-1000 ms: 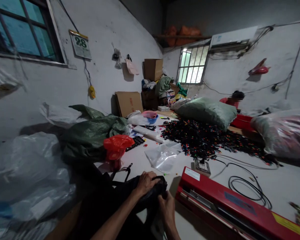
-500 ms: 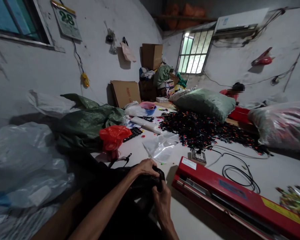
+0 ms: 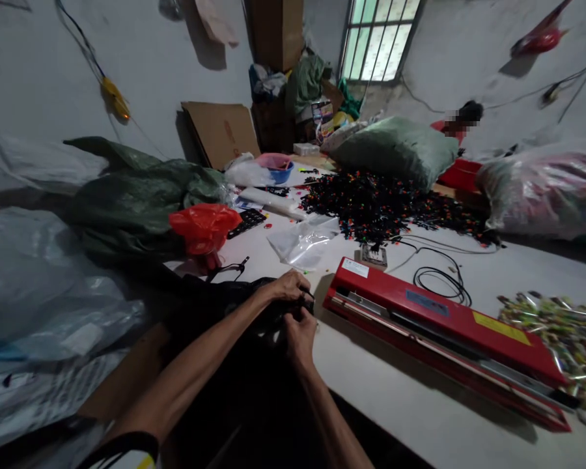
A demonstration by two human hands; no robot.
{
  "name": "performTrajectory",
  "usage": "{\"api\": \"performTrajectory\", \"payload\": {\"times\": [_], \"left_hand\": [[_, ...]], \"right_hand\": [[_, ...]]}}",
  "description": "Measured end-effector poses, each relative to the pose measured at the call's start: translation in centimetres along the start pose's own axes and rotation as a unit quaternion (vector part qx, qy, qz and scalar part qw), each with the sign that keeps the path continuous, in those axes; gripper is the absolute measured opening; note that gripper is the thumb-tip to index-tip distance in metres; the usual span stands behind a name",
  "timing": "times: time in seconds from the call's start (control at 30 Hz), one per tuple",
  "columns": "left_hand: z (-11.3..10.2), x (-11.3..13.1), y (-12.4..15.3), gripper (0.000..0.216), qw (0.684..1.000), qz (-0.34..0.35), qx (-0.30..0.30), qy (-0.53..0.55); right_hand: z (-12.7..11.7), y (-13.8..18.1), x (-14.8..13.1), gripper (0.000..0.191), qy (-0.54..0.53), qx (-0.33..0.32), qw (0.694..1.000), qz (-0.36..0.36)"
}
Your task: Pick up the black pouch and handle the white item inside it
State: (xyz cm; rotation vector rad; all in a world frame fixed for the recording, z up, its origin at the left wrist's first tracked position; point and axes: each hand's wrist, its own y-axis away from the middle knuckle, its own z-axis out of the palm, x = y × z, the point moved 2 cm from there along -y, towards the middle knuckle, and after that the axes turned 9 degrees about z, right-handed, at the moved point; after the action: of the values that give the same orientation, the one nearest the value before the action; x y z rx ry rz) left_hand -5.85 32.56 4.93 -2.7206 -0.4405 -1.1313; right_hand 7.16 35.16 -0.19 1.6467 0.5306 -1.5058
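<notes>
A shiny black plastic bag (image 3: 266, 333) hangs at the near edge of the white table, close to my body. My left hand (image 3: 290, 286) is closed on its upper edge, fingers curled over the gathered plastic. Just below, my right hand (image 3: 301, 331) pinches the same edge between thumb and fingers. The two hands are close together. What the bag contains is hidden, and its lower part merges with the dark below. To the right of my hands lies a long red bag sealer (image 3: 434, 326).
Behind my hands lie a clear plastic bag (image 3: 306, 242), glasses (image 3: 232, 268) and a red plastic bag (image 3: 205, 228). Farther back are a heap of small black pieces (image 3: 371, 205) and a green sack (image 3: 395, 150). Wrapped packets (image 3: 561, 339) lie right. A person (image 3: 461, 120) sits beyond.
The view has tipped downward, so the sealer and the packets show more fully. Both hands still grip the bag's edge, and my right hand's fingers have shifted along it.
</notes>
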Motion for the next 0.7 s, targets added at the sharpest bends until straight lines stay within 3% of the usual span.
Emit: {"api": "performTrajectory", "payload": {"times": [0.13,0.27,0.53,0.7], "left_hand": [[-0.7,-0.2,0.5,0.031,0.998,-0.023,0.052,0.009],[-0.1,-0.7,0.6,0.028,0.997,-0.027,0.066,-0.002],[0.5,-1.0,0.7,0.032,0.994,-0.004,0.096,-0.049],[1.3,-0.7,0.0,0.026,0.990,-0.003,0.115,-0.078]], "right_hand": [[-1.8,0.4,-0.5,0.033,-0.008,-0.007,1.000,0.008],[-2.5,1.2,-0.7,0.033,-0.017,-0.005,1.000,0.007],[-3.3,1.6,-1.6,0.029,0.060,0.007,0.997,-0.057],[-0.9,2.6,-1.1,0.022,0.120,-0.001,0.988,-0.098]]}}
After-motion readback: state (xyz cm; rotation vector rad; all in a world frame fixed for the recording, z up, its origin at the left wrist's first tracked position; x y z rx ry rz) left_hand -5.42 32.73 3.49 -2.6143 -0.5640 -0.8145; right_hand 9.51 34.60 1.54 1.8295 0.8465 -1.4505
